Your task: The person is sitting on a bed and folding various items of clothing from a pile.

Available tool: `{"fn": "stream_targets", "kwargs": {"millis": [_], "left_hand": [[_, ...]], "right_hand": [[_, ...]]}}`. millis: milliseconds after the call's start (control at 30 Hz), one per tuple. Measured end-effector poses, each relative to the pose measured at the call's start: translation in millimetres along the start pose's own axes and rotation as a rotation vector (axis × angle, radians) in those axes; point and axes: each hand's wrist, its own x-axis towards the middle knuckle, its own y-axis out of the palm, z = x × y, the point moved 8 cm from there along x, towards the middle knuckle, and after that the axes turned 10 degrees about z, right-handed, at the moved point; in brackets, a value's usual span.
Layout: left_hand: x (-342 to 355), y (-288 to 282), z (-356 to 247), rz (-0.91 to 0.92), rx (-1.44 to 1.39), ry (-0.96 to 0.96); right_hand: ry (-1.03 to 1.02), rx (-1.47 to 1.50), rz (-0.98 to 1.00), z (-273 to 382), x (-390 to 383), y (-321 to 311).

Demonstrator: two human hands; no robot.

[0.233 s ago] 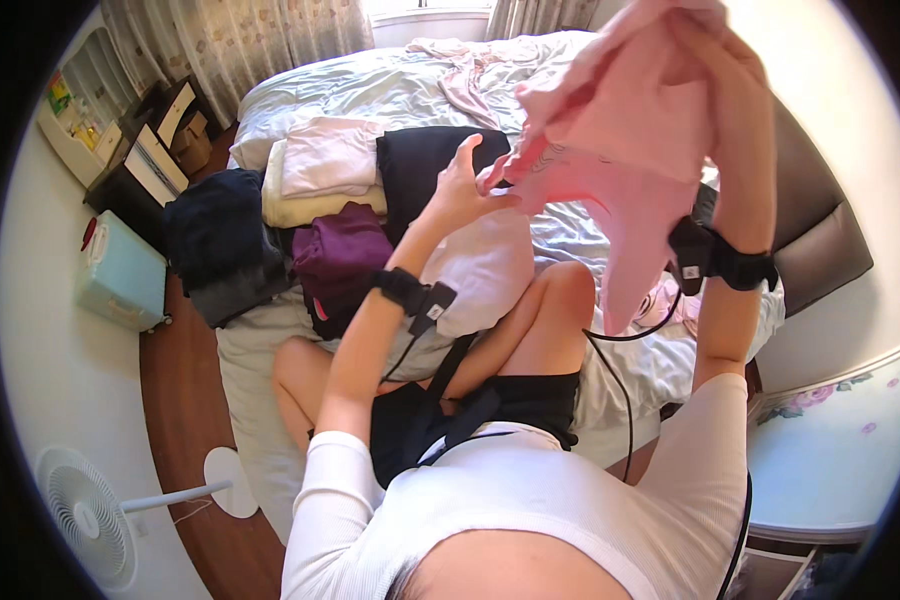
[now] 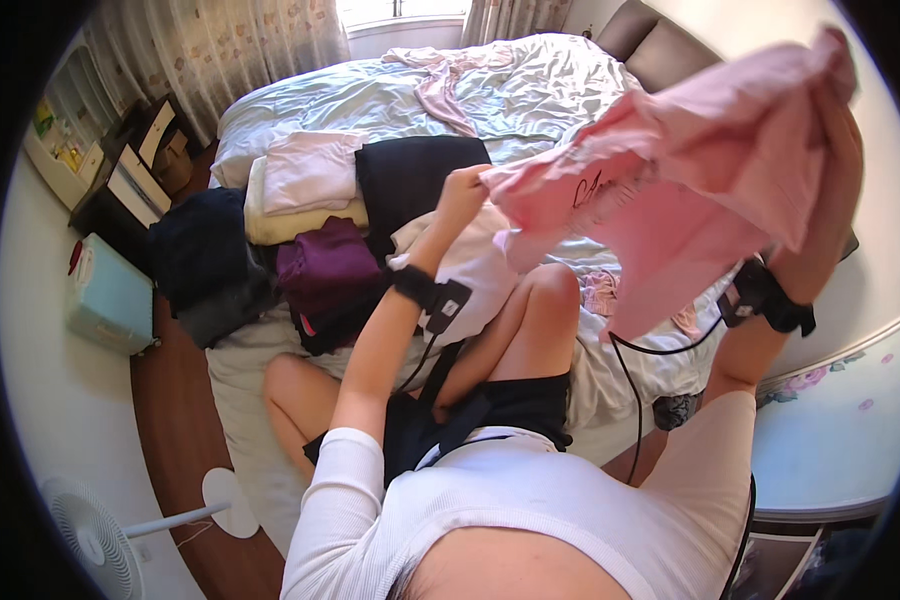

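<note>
A pink T-shirt (image 2: 690, 190) with dark lettering is stretched in the air between my two hands, over the right side of the bed. My left hand (image 2: 462, 200) is closed on its left edge. At the upper right, my right hand (image 2: 842, 125) grips the other end, its fingers mostly covered by blurred, bunched cloth. One part of the shirt hangs down toward my right knee. Below my left hand, a cream-white garment (image 2: 465, 275) lies beside my legs. Next to it are a folded black garment (image 2: 420, 165) and a purple one (image 2: 328, 262).
I sit cross-legged on the bed (image 2: 530, 85). Dark clothes (image 2: 205, 260) and a pale pink folded piece (image 2: 313, 172) on a yellow one (image 2: 305, 224) lie ahead left. Cables hang from my wrist straps. A light-blue suitcase (image 2: 113, 295) and white fan (image 2: 92, 535) stand at left.
My left hand has closed from spread fingers onto the T-shirt's edge. My right hand has moved right, and the shirt is now spread wider, showing its lettering.
</note>
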Motion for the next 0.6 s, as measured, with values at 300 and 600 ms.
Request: {"fn": "stream_targets", "kwargs": {"millis": [300,600], "left_hand": [[-201.7,-150.3,-186.6,-0.397,0.161,-0.14],[-313.0,-199.6,-337.0,0.074,0.005,0.416]], "right_hand": [[-0.248,-0.066,0.237,57.9,-115.2,-61.9],[0.221,0.401,0.911,26.9,-108.4,-14.8]]}}
